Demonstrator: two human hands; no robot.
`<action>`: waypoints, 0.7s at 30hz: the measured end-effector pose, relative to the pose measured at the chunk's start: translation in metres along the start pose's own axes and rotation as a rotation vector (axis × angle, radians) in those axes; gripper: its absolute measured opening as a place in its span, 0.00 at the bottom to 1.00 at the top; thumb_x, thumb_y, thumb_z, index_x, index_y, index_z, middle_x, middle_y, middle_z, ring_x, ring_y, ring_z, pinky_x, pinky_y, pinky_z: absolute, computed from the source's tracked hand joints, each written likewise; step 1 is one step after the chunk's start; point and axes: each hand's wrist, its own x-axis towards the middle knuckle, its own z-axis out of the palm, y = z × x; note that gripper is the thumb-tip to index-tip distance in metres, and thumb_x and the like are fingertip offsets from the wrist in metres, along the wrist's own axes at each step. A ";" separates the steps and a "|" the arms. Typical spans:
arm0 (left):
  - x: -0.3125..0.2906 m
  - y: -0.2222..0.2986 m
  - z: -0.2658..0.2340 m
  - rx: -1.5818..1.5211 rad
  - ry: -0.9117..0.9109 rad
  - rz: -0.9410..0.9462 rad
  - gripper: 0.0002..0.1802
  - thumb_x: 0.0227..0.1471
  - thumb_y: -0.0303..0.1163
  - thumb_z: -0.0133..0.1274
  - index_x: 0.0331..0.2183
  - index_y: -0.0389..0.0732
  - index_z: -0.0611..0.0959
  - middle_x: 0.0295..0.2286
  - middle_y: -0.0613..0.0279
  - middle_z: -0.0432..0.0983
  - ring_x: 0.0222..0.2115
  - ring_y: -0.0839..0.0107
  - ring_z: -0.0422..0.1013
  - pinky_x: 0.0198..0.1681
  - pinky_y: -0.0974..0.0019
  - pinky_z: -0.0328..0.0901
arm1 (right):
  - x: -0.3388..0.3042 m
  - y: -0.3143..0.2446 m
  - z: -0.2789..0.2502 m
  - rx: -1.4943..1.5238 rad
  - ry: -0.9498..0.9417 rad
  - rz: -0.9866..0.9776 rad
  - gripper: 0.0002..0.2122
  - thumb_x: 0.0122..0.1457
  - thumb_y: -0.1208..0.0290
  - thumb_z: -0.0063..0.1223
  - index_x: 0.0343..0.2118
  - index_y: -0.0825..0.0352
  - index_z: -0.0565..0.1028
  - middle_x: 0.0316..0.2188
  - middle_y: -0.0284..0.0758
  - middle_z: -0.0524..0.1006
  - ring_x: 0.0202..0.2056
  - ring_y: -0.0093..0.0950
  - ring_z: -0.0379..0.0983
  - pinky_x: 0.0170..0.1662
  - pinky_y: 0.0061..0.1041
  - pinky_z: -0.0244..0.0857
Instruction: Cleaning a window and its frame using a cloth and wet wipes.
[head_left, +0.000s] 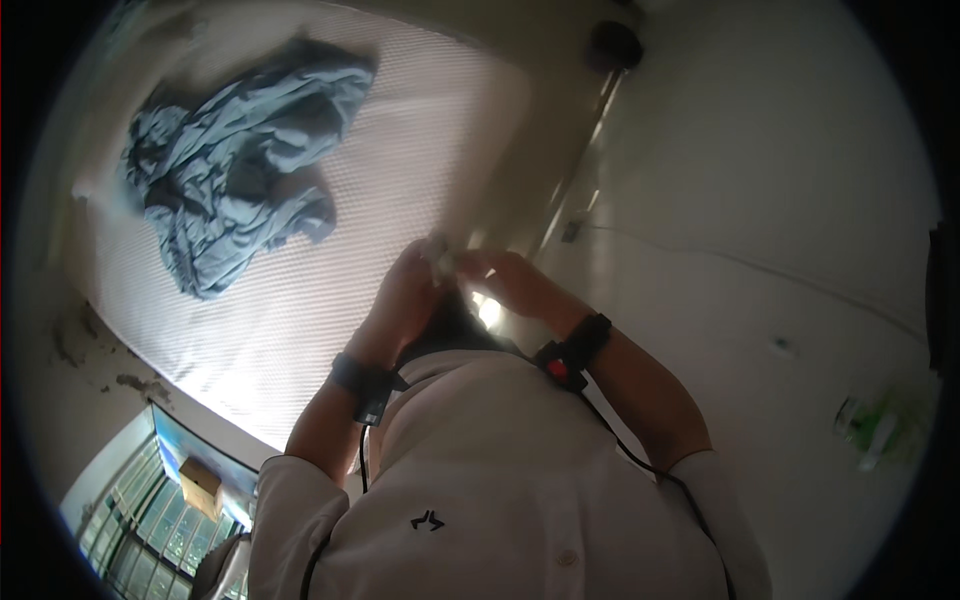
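My left hand [403, 292] and my right hand [512, 284] meet in front of my body, above the near edge of the bed. Between their fingertips is a small pale thing [440, 258], too blurred for me to name. Both hands look closed, with fingers bent toward each other. A black band with a small device is strapped round each wrist. Away to the left, a crumpled blue-grey cloth [240, 165] lies on the bed [400, 130], apart from both hands.
A pale wall [760, 160] with a thin cable [760, 268] stands on the right. Near it is a blurred green and white item [875, 432]. At the lower left, a cardboard box [200, 487] sits by a barred window [135, 520]. Black cables run from my wrists.
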 end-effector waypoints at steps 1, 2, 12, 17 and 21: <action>0.018 0.003 -0.002 0.275 0.037 0.060 0.20 0.62 0.26 0.47 0.55 0.38 0.69 0.46 0.59 0.71 0.47 0.68 0.70 0.50 0.65 0.68 | 0.012 0.002 -0.017 0.029 0.016 0.031 0.20 0.61 0.68 0.58 0.55 0.69 0.72 0.42 0.40 0.79 0.46 0.31 0.76 0.51 0.30 0.69; 0.033 0.007 -0.006 0.550 0.088 0.131 0.20 0.61 0.26 0.47 0.55 0.38 0.69 0.46 0.59 0.71 0.47 0.67 0.70 0.51 0.64 0.68 | 0.023 0.001 -0.032 0.020 0.009 0.044 0.20 0.61 0.68 0.58 0.55 0.69 0.72 0.42 0.40 0.79 0.46 0.31 0.76 0.51 0.30 0.69; 0.142 0.068 0.015 0.728 0.058 0.184 0.21 0.61 0.27 0.47 0.55 0.35 0.68 0.47 0.54 0.71 0.49 0.63 0.70 0.53 0.59 0.69 | 0.112 -0.036 -0.110 0.468 -0.087 0.037 0.23 0.59 0.69 0.60 0.57 0.69 0.70 0.49 0.36 0.76 0.53 0.28 0.71 0.56 0.28 0.64; 0.170 0.115 0.057 0.144 0.214 0.023 0.26 0.59 0.29 0.50 0.59 0.41 0.66 0.49 0.58 0.71 0.47 0.67 0.70 0.48 0.63 0.68 | 0.149 -0.047 -0.139 0.726 -0.051 -0.003 0.22 0.60 0.70 0.59 0.57 0.71 0.69 0.51 0.38 0.75 0.56 0.28 0.68 0.60 0.30 0.61; 0.198 0.126 0.079 0.270 0.227 0.062 0.41 0.56 0.27 0.52 0.66 0.45 0.54 0.50 0.59 0.69 0.42 0.70 0.70 0.45 0.65 0.67 | 0.168 -0.053 -0.179 0.557 -0.072 -0.046 0.20 0.59 0.67 0.59 0.53 0.71 0.73 0.50 0.38 0.75 0.54 0.29 0.69 0.60 0.31 0.59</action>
